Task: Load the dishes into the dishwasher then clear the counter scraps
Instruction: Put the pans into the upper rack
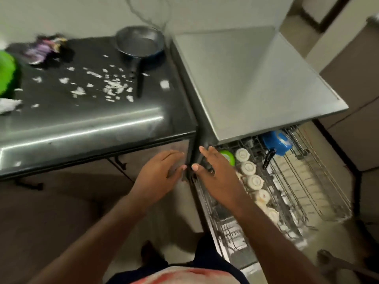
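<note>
Holding nothing, your L hand (160,175) & R hand (217,175) hover flat, fingers straight, side by side. Cups (249,168) sit in the dishwasher rack (340,201); scraps (110,87) & pan (140,41) on bench (82,124).

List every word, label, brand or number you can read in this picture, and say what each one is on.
No text here can be read.
Crumpled wrapper on the counter: purple print, too blurred to read.
White cups in the dishwasher rack: faint marks on their bases, too small and blurred to read.
Blue container in the rack: a pale mark, unreadable.
</note>
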